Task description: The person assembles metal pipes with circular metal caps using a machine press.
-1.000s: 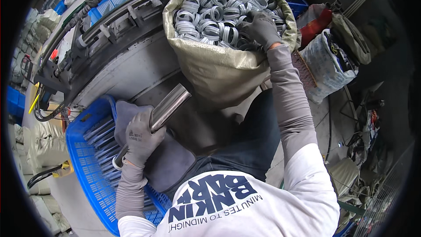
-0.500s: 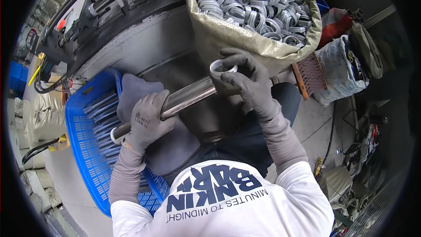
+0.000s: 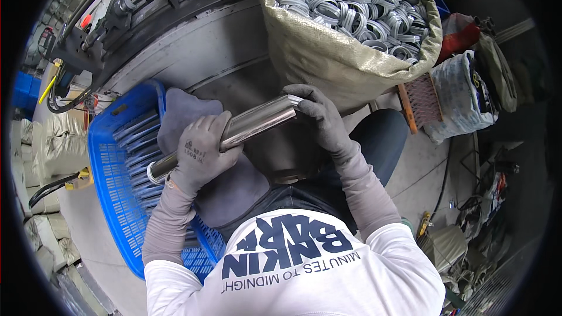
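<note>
My gloved left hand (image 3: pixel 202 151) is wrapped round the middle of a shiny metal tube (image 3: pixel 260 122). The tube slants up to the right above my lap, and a white ring (image 3: pixel 153 174) sits round its lower left end. At the upper right end, my gloved right hand (image 3: pixel 323 118) closes its fingers about a grey-white plastic ring (image 3: pixel 297 100), pressed against the tube's mouth. Most of that ring is hidden by the fingers, so I cannot tell how far it sits on the tube.
Ahead to the right stands a woven sack (image 3: pixel 345 67) full of loose rings (image 3: pixel 357 9). On my left, a blue plastic basket (image 3: pixel 105 184) holds several metal tubes (image 3: pixel 137 140). A dark machine frame (image 3: pixel 158 14) runs along the far left. A grey stool pad (image 3: pixel 234 196) lies near my lap.
My right hand has brought its ring left and down from just beyond the tube onto the tube's upper right end. The left hand still holds the tube, nearly unmoved.
</note>
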A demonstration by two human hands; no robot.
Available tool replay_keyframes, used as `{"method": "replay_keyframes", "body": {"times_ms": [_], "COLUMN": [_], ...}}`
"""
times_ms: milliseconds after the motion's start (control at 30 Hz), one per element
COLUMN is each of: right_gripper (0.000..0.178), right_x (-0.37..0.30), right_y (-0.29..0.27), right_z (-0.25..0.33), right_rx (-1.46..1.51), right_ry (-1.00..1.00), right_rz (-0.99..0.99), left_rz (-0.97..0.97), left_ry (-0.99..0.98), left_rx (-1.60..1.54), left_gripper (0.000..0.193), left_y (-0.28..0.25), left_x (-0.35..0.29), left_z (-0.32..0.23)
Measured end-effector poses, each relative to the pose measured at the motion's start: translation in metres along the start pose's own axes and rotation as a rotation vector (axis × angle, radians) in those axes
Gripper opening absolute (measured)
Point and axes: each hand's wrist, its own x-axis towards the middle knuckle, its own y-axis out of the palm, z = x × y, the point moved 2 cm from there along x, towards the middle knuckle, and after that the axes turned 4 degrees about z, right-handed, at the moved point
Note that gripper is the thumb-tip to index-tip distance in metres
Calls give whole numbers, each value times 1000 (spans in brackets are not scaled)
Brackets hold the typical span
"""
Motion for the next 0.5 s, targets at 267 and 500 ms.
{"method": "replay_keyframes", "body": {"times_ms": [267, 500], "right_gripper": [63, 45], "right_x": [-12, 15], "right_y": [20, 37], "right_z": [-14, -20], "right_rx": [-61, 78], "right_ry": [-115, -182], "right_rz": [-187, -311], "left_rz": [-11, 8], "left_ry": [-20, 32], "left_rx": [53, 64], "left_gripper": [62, 66], "left_y": [5, 8], "left_x": [2, 1], "left_z": [-1, -4]}}
